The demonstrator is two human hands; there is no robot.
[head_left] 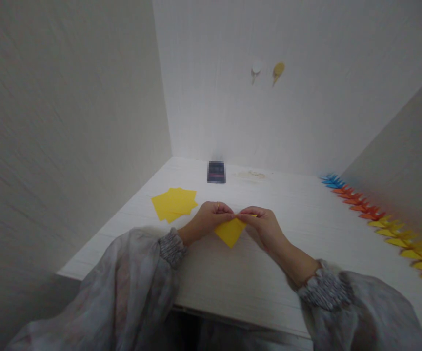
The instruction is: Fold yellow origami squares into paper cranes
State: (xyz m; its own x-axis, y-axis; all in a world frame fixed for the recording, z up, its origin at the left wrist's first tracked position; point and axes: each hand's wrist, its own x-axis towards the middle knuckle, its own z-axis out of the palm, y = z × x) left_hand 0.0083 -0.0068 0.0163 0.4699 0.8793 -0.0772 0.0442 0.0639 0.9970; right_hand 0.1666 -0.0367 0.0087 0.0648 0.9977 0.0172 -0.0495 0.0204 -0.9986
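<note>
A yellow sheet of paper, folded into a triangle with its tip toward me, lies on the white table. My left hand pinches its upper left edge, fingers closed on the paper. My right hand pinches the upper right edge in the same way. The fingertips of both hands meet at the top middle of the fold. A ring shows on my left hand. Both arms wear loose grey sleeves with gathered cuffs.
A stack of yellow paper squares lies fanned out to the left. A small dark box stands at the back. Along the right wall runs a row of folded paper pieces: blue, orange, yellow. Walls enclose the table on three sides.
</note>
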